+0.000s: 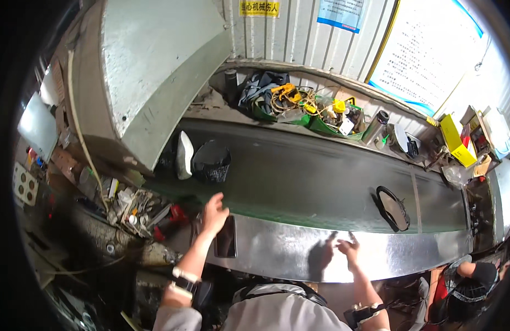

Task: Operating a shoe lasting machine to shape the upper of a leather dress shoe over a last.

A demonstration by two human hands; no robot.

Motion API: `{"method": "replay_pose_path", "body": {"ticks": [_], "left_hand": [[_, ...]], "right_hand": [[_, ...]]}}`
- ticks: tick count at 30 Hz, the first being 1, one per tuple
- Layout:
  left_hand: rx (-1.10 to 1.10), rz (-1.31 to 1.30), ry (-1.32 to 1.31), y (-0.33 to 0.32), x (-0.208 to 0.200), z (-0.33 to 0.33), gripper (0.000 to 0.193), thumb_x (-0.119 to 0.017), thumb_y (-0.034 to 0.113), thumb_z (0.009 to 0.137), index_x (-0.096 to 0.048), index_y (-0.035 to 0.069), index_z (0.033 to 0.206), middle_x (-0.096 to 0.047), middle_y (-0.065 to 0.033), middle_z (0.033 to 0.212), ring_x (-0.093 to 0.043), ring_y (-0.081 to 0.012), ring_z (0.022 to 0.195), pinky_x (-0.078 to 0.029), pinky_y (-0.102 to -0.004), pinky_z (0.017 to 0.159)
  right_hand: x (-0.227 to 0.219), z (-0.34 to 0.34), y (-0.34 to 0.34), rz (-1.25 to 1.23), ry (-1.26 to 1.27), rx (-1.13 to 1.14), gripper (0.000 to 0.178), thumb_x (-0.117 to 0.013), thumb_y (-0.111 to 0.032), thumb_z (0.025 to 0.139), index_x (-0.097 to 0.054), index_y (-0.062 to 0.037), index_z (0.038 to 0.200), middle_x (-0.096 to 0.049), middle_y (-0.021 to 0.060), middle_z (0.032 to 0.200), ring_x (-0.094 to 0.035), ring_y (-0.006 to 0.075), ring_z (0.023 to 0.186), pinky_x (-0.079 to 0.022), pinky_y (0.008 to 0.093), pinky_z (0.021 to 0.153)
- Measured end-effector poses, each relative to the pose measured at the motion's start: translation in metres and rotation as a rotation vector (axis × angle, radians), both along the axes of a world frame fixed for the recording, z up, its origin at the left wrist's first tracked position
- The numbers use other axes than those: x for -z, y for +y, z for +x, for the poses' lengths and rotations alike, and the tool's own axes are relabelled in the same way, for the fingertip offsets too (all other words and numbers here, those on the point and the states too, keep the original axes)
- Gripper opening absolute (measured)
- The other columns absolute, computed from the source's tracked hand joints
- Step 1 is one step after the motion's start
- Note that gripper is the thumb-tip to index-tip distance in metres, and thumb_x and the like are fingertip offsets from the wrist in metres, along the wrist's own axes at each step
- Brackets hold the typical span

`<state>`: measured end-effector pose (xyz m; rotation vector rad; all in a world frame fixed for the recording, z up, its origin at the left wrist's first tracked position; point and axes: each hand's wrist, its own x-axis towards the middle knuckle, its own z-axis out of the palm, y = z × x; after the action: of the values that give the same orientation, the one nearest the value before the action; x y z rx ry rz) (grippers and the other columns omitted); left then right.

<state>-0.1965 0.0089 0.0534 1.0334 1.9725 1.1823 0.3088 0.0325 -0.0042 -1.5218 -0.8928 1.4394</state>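
My left hand [215, 215] hovers over the near edge of the dark conveyor belt [299, 171], fingers stretched and holding nothing. Just below it a black smartphone-like slab [226, 238] lies on the shiny metal ledge [282, 248]. Over that ledge, towards the right, is my right hand [349, 248], its fingers apart and nothing in them. A black shoe upper with a pale inside [394, 208] rests on the belt, up and right of this hand. At the belt's left end lie a white shoe-shaped piece [184, 155] and a black mesh shoe upper [212, 161], side by side.
A large grey machine housing [156, 60] rises over the belt's left end. Behind the belt, a shelf holds green bins [337, 118] of cords and tools, a metal flask [376, 127] and a yellow box [457, 140]. Another person [467, 281] is at the lower right.
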Motion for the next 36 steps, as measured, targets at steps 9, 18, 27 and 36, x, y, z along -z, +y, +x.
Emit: {"method": "replay_pose_path", "body": {"ticks": [9, 18, 27, 36], "left_hand": [[0.583, -0.310, 0.638, 0.171, 0.002, -0.082, 0.039, -0.077, 0.039, 0.078, -0.075, 0.005, 0.097, -0.073, -0.0170, 0.089, -0.070, -0.0294, 0.095, -0.048, -0.0436, 0.096], [-0.086, -0.069, 0.912, 0.175, 0.037, -0.149, 0.070, -0.076, 0.026, 0.081, -0.046, 0.006, 0.140, -0.058, -0.0283, 0.129, -0.053, -0.0470, 0.120, -0.041, -0.0497, 0.105], [-0.359, -0.299, 0.226, 0.120, 0.096, -0.209, 0.097, -0.082, 0.030, 0.070, -0.034, 0.007, 0.151, -0.048, -0.0291, 0.140, -0.047, -0.0441, 0.130, -0.038, -0.0497, 0.110], [0.559, 0.328, 0.878, 0.022, -0.055, 0.013, 0.051, -0.071, -0.001, 0.058, -0.069, 0.008, 0.108, -0.048, -0.0201, 0.133, -0.045, -0.0424, 0.123, -0.042, -0.0495, 0.104]], "right_hand": [[-0.102, -0.158, 0.014, -0.168, 0.209, -0.330, 0.082, -0.069, -0.021, 0.095, -0.018, -0.0045, 0.156, -0.060, 0.0207, 0.132, -0.061, 0.0289, 0.117, -0.053, 0.0409, 0.098], [-0.072, -0.185, 0.012, -0.505, 0.640, 0.109, 0.062, -0.064, -0.013, 0.097, -0.031, -0.0262, 0.148, -0.057, 0.0097, 0.125, -0.049, 0.0314, 0.129, -0.040, 0.0660, 0.106], [-0.074, -0.104, -0.049, -0.456, 0.687, 0.302, 0.042, -0.076, -0.021, 0.088, -0.053, -0.0289, 0.122, -0.057, -0.0025, 0.127, -0.051, 0.0227, 0.121, -0.036, 0.0589, 0.104], [-0.080, -0.069, -0.093, -0.256, 0.907, 0.361, 0.042, -0.070, -0.019, 0.092, -0.050, -0.0199, 0.129, -0.053, 0.0078, 0.136, -0.046, 0.0338, 0.133, -0.041, 0.0737, 0.103]]}}
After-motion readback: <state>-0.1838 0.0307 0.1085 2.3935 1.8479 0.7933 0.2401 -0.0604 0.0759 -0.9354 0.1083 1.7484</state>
